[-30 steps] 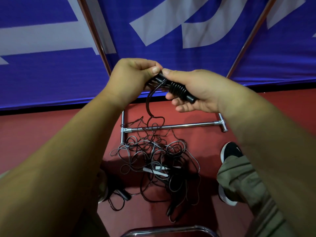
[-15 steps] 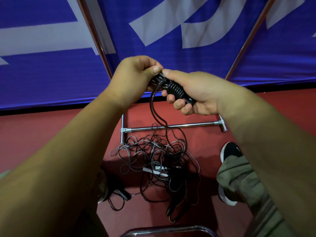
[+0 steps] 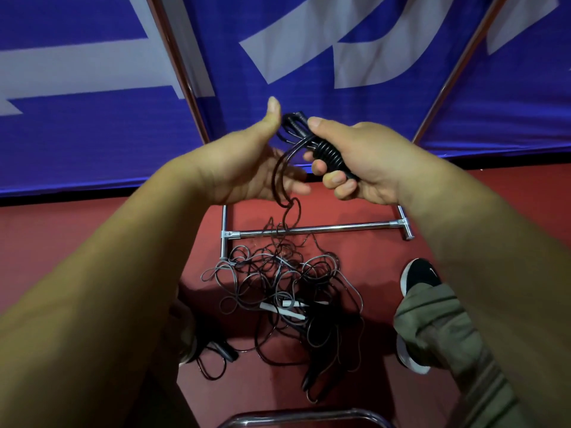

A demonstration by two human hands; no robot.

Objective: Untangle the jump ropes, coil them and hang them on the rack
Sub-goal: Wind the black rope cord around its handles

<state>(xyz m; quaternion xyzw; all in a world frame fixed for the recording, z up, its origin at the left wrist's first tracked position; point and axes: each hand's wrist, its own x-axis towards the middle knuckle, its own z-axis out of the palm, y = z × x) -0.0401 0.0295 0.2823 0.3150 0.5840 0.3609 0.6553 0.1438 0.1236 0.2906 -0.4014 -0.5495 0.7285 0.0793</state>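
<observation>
Fingers (image 3: 332, 178) of right hand (image 3: 369, 159) curl round ribbed black handles (image 3: 328, 151); left hand (image 3: 247, 169) fingers straight.

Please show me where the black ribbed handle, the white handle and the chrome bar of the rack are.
black ribbed handle (image 3: 329, 154): head view, the ribbed grip's middle.
white handle (image 3: 282, 311): head view, its middle.
chrome bar (image 3: 340, 227): head view, its bare middle stretch.

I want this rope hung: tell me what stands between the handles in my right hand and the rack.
Its own cord: from the handles in the right hand it drops past the open left hand into the tangle on the floor, by the rack's base bar. Nothing else visible blocks it.
</observation>
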